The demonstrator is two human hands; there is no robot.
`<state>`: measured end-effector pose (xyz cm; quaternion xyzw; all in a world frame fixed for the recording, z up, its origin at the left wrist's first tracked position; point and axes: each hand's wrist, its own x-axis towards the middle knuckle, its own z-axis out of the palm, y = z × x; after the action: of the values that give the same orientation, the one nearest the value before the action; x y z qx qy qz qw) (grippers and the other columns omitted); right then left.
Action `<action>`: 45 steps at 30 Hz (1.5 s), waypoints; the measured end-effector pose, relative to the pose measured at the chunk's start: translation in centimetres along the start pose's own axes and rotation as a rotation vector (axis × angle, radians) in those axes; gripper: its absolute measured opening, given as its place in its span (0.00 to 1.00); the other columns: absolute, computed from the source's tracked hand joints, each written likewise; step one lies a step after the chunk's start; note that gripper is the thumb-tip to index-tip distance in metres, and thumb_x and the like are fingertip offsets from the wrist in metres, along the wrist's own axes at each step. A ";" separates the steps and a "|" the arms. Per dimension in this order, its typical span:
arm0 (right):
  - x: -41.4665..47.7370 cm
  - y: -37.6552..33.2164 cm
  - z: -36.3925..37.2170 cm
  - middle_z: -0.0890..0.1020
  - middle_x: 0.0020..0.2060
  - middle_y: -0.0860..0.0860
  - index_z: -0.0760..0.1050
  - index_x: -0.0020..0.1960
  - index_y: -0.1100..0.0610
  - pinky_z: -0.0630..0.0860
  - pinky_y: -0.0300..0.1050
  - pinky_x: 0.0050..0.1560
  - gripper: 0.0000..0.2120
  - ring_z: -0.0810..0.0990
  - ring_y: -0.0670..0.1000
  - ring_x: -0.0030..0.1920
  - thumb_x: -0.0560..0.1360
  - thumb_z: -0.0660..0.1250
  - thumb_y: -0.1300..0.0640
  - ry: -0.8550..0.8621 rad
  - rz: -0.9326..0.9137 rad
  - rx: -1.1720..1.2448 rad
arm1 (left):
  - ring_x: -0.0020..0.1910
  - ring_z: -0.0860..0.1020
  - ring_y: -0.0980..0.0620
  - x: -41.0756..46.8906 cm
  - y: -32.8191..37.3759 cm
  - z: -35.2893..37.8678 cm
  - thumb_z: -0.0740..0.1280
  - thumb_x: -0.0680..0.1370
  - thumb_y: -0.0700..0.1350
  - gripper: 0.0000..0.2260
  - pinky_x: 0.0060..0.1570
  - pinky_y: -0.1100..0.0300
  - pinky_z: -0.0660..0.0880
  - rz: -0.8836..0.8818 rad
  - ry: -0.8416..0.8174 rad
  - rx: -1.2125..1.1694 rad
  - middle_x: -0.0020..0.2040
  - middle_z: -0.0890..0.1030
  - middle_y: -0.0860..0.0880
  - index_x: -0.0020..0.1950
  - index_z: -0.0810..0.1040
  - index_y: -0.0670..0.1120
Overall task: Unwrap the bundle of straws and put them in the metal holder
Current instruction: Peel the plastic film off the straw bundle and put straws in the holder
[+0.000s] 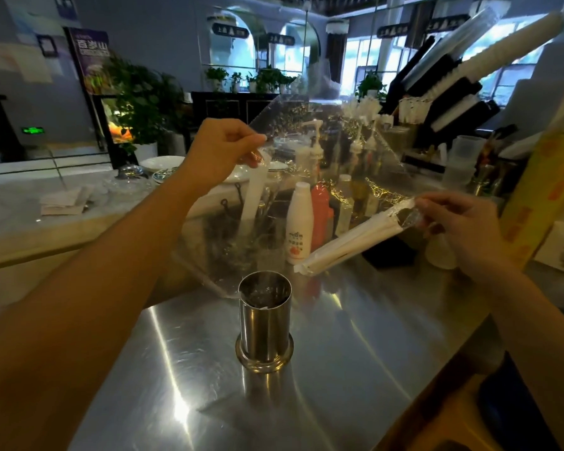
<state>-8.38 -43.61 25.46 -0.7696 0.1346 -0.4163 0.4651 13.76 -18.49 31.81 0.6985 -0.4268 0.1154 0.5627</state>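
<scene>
A shiny metal holder stands upright on the steel counter, its mouth showing no straws. Above it a large clear plastic wrap is stretched between both hands. My left hand pinches one corner of the wrap up high, with a few white paper-wrapped straws hanging below it. My right hand grips the other end of the wrap together with a bundle of white straws that slants down to the left, above and to the right of the holder.
Behind the holder stand a white bottle, a red bottle and pump dispensers. Plates and folded napkins lie on the marble counter to the left. Cup stacks and a yellow box are at the right.
</scene>
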 end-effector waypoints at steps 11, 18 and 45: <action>1.1 -0.2 1.5 0.81 0.33 0.49 0.80 0.48 0.55 0.75 0.31 0.29 0.06 0.77 0.42 0.29 0.73 0.66 0.61 -0.115 -0.077 -0.009 | 0.32 0.81 0.59 -2.4 -1.9 -2.0 0.67 0.75 0.43 0.06 0.37 0.66 0.79 -0.080 0.044 -0.019 0.29 0.82 0.58 0.39 0.80 0.51; 1.4 -1.0 2.3 0.80 0.36 0.52 0.78 0.51 0.57 0.76 0.30 0.30 0.07 0.78 0.45 0.32 0.74 0.64 0.60 -0.132 -0.093 -0.058 | 0.33 0.81 0.57 -3.3 -2.3 -3.0 0.67 0.75 0.43 0.06 0.39 0.64 0.80 -0.099 0.049 -0.034 0.31 0.83 0.56 0.39 0.80 0.51; -3.1 5.7 7.6 0.82 0.37 0.58 0.81 0.45 0.58 0.75 0.46 0.37 0.06 0.79 0.53 0.36 0.70 0.67 0.59 -0.239 0.409 0.412 | 0.43 0.79 0.56 -6.5 -5.2 -2.8 0.72 0.70 0.42 0.11 0.45 0.63 0.74 -0.297 -0.089 0.132 0.45 0.82 0.48 0.51 0.79 0.43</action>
<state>-3.44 -40.24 17.46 -0.6596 0.1435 -0.2392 0.6980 14.42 -12.97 25.03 0.7938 -0.3350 0.0277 0.5068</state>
